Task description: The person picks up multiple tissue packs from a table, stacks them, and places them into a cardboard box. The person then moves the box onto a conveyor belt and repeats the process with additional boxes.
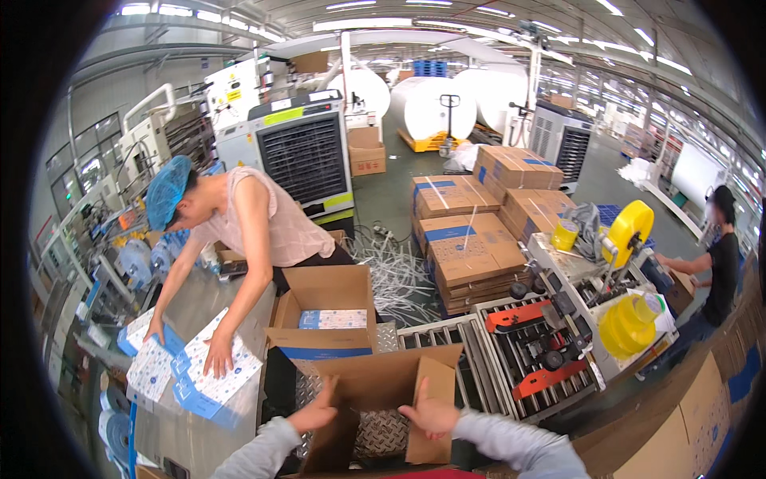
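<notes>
An open cardboard box (381, 369) stands right in front of me, and ridged metal plate shows through its bottom. At its left wall is my left hand (314, 413), gripping the cardboard with some fingers hidden. My right hand (433, 410) holds the right side by a flap, its thumb pointing up. Just beyond stands another open carton (289, 310) with white and blue printed packs (333, 319) inside. To the left, a co-worker in a blue hair net rests both hands on white and blue packs (219, 363) on a metal table (187, 299).
A roller conveyor (467, 355) runs right to a taping machine with yellow tape rolls (626, 327). Bundled flat cartons (471, 247) are stacked ahead, beside loose white strips (391, 271) on the floor. Flat cardboard (678, 431) leans at lower right. Another person stands at far right.
</notes>
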`<act>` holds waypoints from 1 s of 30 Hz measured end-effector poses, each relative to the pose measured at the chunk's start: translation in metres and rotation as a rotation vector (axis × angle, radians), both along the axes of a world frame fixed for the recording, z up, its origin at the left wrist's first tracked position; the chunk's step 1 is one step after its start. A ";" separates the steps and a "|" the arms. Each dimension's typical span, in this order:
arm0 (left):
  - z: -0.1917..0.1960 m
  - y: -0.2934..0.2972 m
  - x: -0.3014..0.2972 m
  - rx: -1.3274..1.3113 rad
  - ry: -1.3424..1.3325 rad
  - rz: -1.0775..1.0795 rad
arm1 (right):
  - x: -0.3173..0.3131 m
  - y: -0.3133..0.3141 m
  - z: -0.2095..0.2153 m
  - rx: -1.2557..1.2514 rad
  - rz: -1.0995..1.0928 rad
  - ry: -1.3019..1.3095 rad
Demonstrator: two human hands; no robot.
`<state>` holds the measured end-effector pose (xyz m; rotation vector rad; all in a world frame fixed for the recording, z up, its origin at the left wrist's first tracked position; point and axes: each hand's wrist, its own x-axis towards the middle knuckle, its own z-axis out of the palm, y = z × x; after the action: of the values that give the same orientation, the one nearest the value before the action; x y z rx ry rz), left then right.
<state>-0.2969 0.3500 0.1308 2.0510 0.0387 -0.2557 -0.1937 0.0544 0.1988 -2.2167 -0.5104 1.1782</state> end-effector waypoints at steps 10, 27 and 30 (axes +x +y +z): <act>-0.017 -0.093 0.011 0.957 0.239 -0.196 | 0.018 -0.002 0.001 0.080 0.244 -1.338; -0.037 0.035 -0.014 0.845 -0.408 0.138 | 0.052 -0.004 -0.116 0.988 -0.473 -0.442; -0.061 0.135 -0.042 0.862 -0.345 0.344 | 0.044 -0.020 -0.298 0.308 -0.499 -0.426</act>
<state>-0.3388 0.4853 0.0696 2.8569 0.3339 0.4056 -0.1494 0.0341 -0.0990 -2.1431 -0.2520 0.3463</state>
